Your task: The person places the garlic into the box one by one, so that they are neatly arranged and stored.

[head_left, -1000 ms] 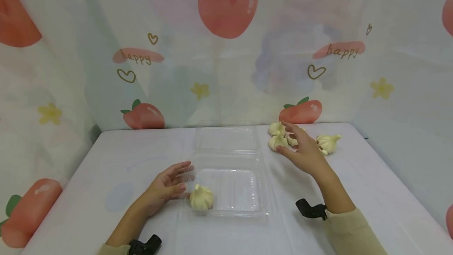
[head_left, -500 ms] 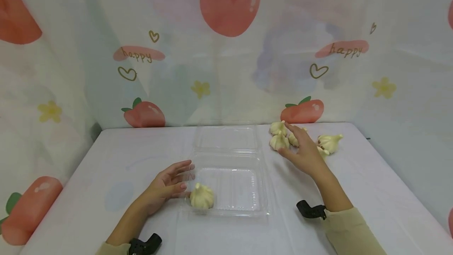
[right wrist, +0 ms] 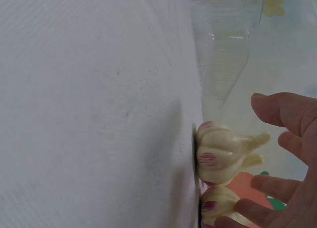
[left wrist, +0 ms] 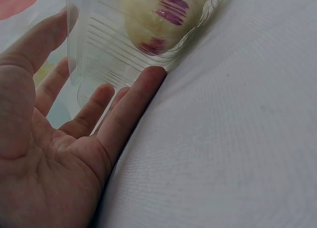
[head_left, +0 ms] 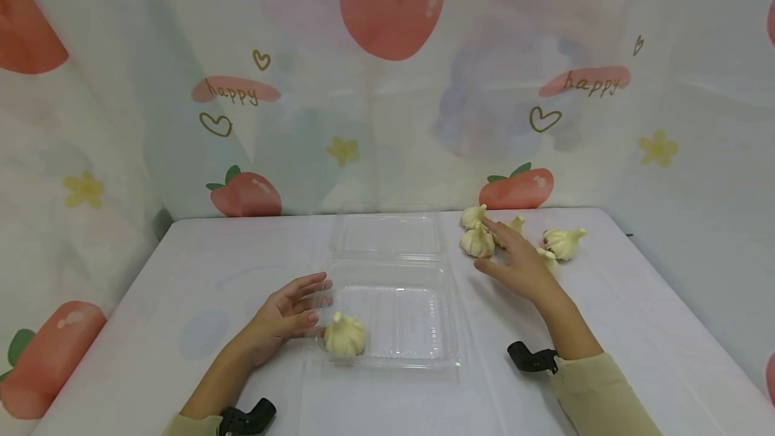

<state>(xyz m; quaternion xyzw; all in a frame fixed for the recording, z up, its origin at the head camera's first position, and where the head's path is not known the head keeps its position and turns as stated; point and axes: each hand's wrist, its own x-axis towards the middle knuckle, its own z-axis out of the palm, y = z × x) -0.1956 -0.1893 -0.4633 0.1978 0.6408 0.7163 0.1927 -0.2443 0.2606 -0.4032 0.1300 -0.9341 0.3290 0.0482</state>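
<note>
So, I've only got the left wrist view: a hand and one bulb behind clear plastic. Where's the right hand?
Observer: The right hand is at the garlic bulbs toward the far right of the table.
Reviewer: Is it holding one?
Observer: No; the right wrist view shows its fingers and thumb spread, with nothing pinched between them.
Reviewer: And is the plastic box open?
Observer: Yes; the head view shows its clear lid folded out on the far side.
</note>
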